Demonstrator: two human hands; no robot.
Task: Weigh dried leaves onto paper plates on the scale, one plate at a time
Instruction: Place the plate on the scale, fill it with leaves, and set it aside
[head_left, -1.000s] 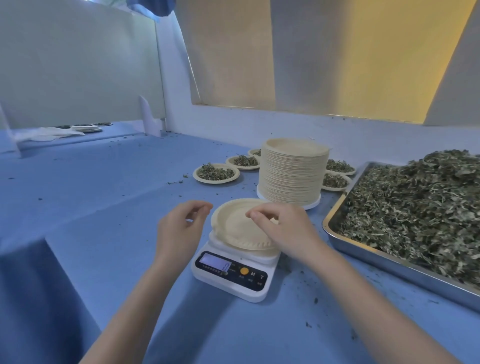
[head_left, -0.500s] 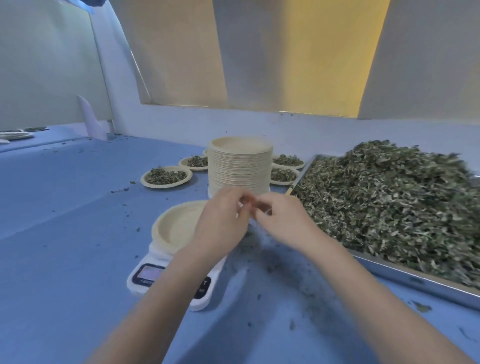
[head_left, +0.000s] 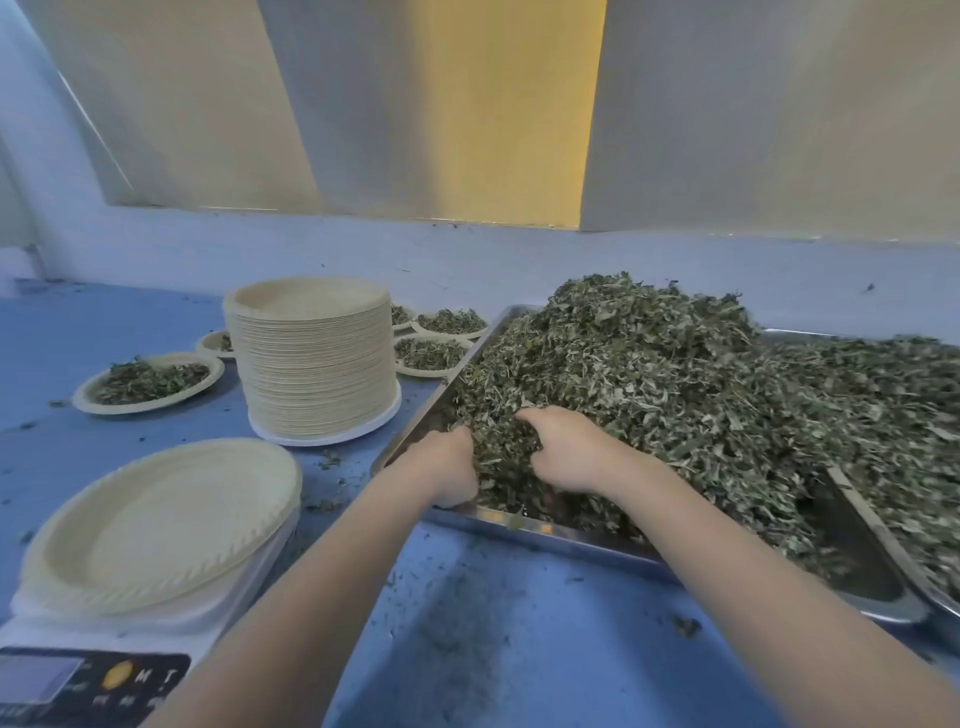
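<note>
So the leaves are heaped in a metal tray on the right side of the counter, and both hands are dug into the near-left corner of the pile. Left hand and right hand sit close together, fingers curled into the leaves and cupping a clump between them. The fingertips are buried, so I can't tell how much they've actually got.

An empty plate sits on the scale at the lower left, with no leaves on it yet. Looks like the grab-a-handful step for this plate.

Next move would be lifting the clump, carrying it left over the tray rim and dropping it on the plate without shedding bits, then checking the display.

Behind that there's a tall plate stack, with filled plates either side of it.
</note>
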